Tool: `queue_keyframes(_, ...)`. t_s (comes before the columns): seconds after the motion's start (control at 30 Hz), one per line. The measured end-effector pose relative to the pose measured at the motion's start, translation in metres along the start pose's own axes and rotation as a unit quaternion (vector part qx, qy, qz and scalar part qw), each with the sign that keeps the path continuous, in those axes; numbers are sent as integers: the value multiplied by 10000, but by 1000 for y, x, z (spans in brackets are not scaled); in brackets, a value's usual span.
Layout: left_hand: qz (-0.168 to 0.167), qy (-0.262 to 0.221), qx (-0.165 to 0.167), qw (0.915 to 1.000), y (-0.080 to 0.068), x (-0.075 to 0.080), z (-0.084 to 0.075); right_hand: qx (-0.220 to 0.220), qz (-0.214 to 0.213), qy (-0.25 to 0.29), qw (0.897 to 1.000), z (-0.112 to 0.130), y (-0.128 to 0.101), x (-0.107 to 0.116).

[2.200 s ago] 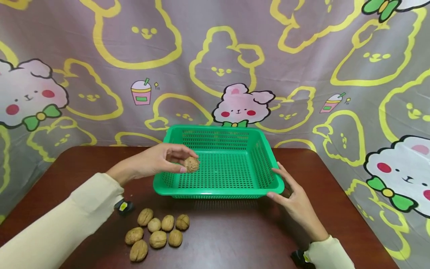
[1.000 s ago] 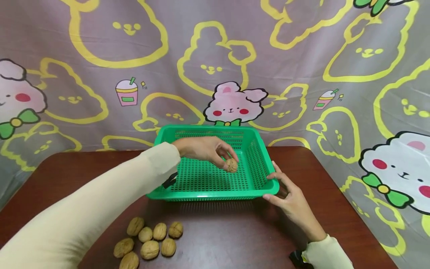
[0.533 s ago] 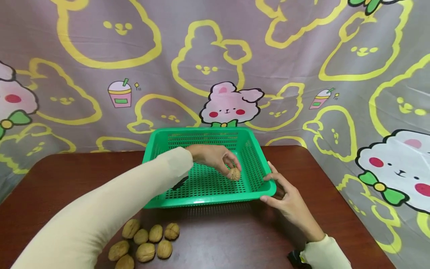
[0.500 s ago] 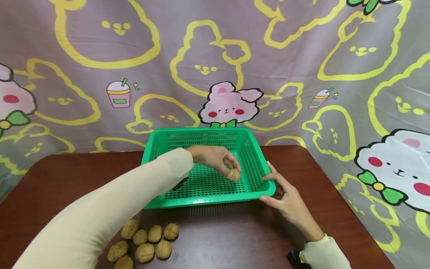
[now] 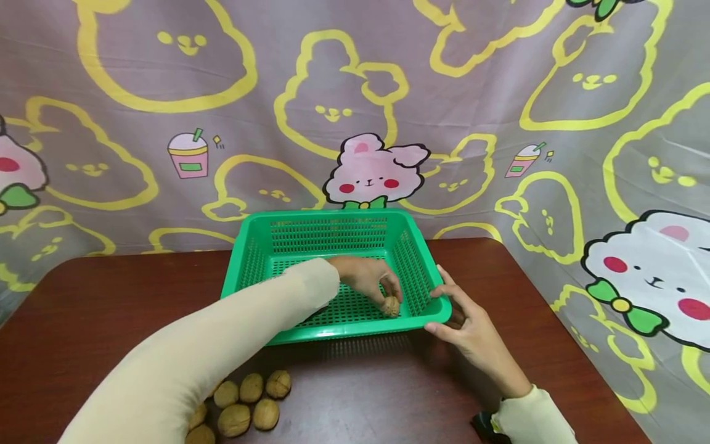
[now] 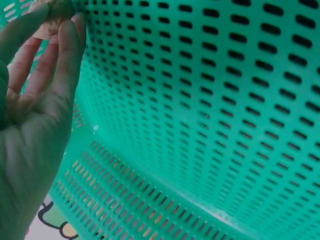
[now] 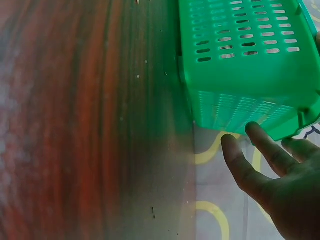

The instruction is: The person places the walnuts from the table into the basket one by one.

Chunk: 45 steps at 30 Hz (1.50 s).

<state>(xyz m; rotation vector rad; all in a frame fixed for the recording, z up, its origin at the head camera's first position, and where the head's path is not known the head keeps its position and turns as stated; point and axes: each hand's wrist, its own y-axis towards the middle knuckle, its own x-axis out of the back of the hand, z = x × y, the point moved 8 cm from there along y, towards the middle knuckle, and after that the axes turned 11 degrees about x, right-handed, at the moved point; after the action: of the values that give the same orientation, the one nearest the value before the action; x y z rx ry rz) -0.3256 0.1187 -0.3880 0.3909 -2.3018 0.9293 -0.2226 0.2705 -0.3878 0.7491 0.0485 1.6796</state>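
A green slotted plastic basket (image 5: 333, 214) stands on a brown table (image 5: 111, 296). My left hand (image 5: 384, 292) reaches into it and pinches a walnut (image 5: 391, 306) with its fingertips, low over the floor near the front right corner. The left wrist view shows those fingers (image 6: 65, 45) on the walnut (image 6: 52, 11) against the basket wall (image 6: 200, 100). My right hand (image 5: 444, 311) rests with straight fingers against the basket's front right corner. In the right wrist view its fingers (image 7: 250, 165) sit by the outer wall (image 7: 240, 60).
Several loose walnuts (image 5: 246, 401) lie on the table in front of the basket's left side, partly hidden by my left sleeve (image 5: 194, 357). A cartoon-printed cloth (image 5: 499, 123) hangs behind and drapes to the table's right.
My left hand has carried the walnut from the basket's left rim across and down to the floor near the front right corner. The right hand has stayed at that corner.
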Motion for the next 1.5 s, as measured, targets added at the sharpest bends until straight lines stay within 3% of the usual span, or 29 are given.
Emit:
queue_keyframes(0.27,-103,-204,-62,9997,-5,-1,12,14,96,20,10000,1,2,-7)
queue_keyframes(0.43,-283,-615,-59,9977,-25,11,23,16,121,-109,9999,-1,1,-7)
queue_keyframes(0.53,-523,-1106,-157,9924,-50,25,26,31,115,-181,9998,-2,0,-5)
queue_keyframes(0.7,-1017,-1699,-535,9787,-108,45,24,47,90,-300,9995,-2,-1,-1)
queue_keyframes(0.87,-1419,-2128,-1101,9605,-177,45,23,38,46,-559,9984,-2,-2,6)
queue_keyframes(0.97,-1818,-2219,-1214,9503,-218,34,36,36,38,-707,9975,-3,-2,8)
queue_keyframes(1.23,-3019,-2468,-890,9165,-307,-21,93,83,84,-700,9975,-3,0,5)
queue_keyframes(1.37,-3422,-2472,-508,9051,-332,-56,129,104,68,-666,9977,-1,0,2)
queue_keyframes(1.5,-3593,-2585,-146,8966,-342,-95,161,135,58,-561,9983,0,0,-2)
